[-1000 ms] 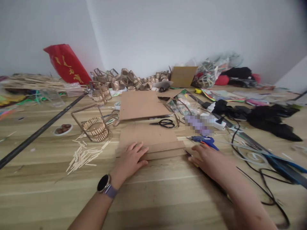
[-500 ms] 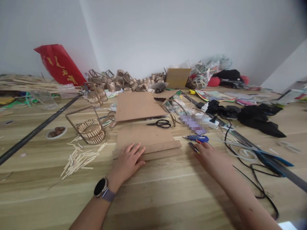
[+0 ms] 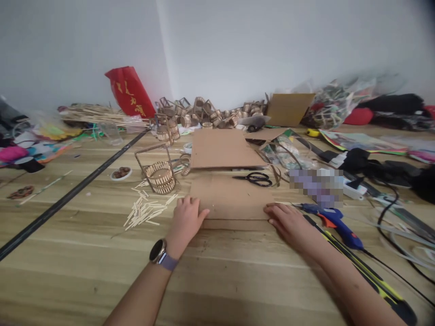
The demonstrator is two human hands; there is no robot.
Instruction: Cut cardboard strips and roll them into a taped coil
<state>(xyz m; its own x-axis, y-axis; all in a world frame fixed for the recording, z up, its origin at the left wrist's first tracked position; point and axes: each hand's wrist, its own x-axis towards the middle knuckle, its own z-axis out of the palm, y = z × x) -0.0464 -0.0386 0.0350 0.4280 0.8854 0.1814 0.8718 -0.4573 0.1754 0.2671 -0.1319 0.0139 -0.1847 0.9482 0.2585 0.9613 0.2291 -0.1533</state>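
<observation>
A flat brown cardboard sheet [image 3: 234, 199] lies in front of me, its near edge over another piece of cardboard [image 3: 238, 224] that shows as a narrow band. At the left edge, my left hand [image 3: 186, 222] holds the sheet, fingers bent and thumb on top. My right hand [image 3: 288, 222] grips the right edge near the corner, its fingers close together. Beside my right forearm rests a black and yellow utility knife [image 3: 360, 267], partly covered by the arm. A blue hot glue gun [image 3: 340, 226] lies just right of that hand. Black-handled scissors [image 3: 258, 179] rest on the far part of the cardboard.
Left of the cardboard are loose wooden sticks [image 3: 144, 210], a small handled basket [image 3: 160, 176] and a white bowl [image 3: 121, 173] of brown balls. Behind lie a larger cardboard piece [image 3: 220, 149] and many small baskets [image 3: 204, 111]. Cables and a power strip [image 3: 354, 189] lie right.
My right hand has let go of the utility knife and moved left to the cardboard's right edge. My left hand has shifted to the left edge. The loose strip no longer lies on top.
</observation>
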